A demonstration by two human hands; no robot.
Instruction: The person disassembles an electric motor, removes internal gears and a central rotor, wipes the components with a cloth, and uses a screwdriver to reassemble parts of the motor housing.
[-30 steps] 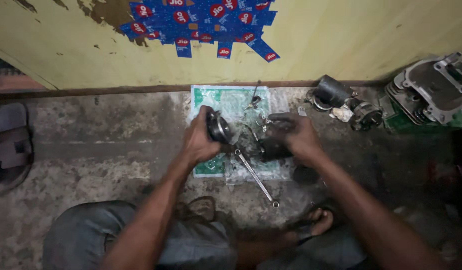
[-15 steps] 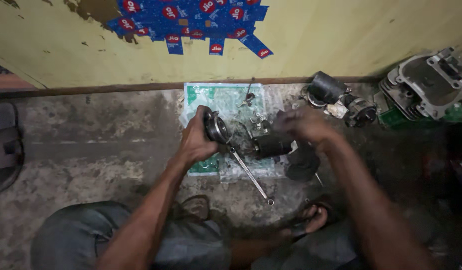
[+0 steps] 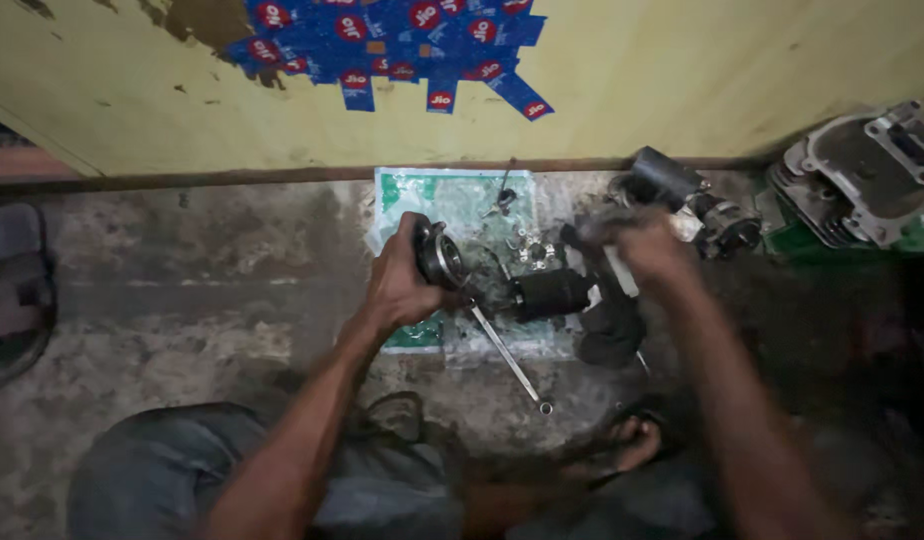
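My left hand (image 3: 400, 285) grips a round metal motor end part (image 3: 439, 256) held upright over a green and white sheet (image 3: 452, 195) on the floor. A black cylindrical motor body (image 3: 552, 294) lies on the sheet just right of that hand. My right hand (image 3: 642, 245) is blurred, up and right of the cylinder, over a dark rag (image 3: 610, 325); whether it holds anything cannot be told. A long metal spanner (image 3: 510, 357) lies slanted from the sheet toward my foot (image 3: 632, 445).
Small bolts and bits (image 3: 527, 248) lie scattered on the sheet. A black motor part (image 3: 667, 178) and a grey engine casting (image 3: 862, 175) sit at the right by the yellow wall (image 3: 682, 80). A sandal (image 3: 17, 290) lies at the far left on the concrete floor.
My right hand let go of the black cylinder and moved up and to the right; the cylinder now lies on the sheet. My left hand stays on the round part.
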